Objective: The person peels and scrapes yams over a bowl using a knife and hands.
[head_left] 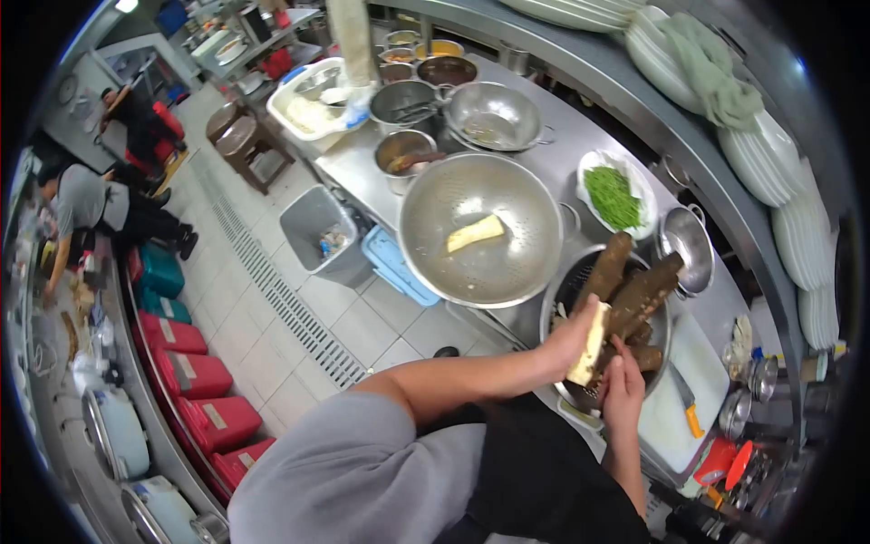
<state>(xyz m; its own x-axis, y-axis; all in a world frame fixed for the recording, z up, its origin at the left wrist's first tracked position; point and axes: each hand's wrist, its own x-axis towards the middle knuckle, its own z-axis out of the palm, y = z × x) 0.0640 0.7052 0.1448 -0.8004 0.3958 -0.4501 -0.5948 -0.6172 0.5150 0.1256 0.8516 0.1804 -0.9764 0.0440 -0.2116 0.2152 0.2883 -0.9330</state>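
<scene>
In my left hand [571,344] is a peeled, pale yellow cassava piece [591,349], held upright over a steel colander [546,317]. Close against its lower right side is my right hand [623,390], fingers curled together; whatever they grip, if anything, is hidden. Several unpeeled brown cassava roots [642,295] stick up out of the colander just beyond both hands. To the left, a large perforated steel bowl [530,258] has another peeled cassava piece [475,233] lying in it.
A yellow-handled knife [686,399] lies on the white cutting board [662,435] at right. Behind stand a dish of chopped greens [613,197] and steel pots [403,102]. A grey bin [317,231] is on the floor at left. Two people work across the aisle.
</scene>
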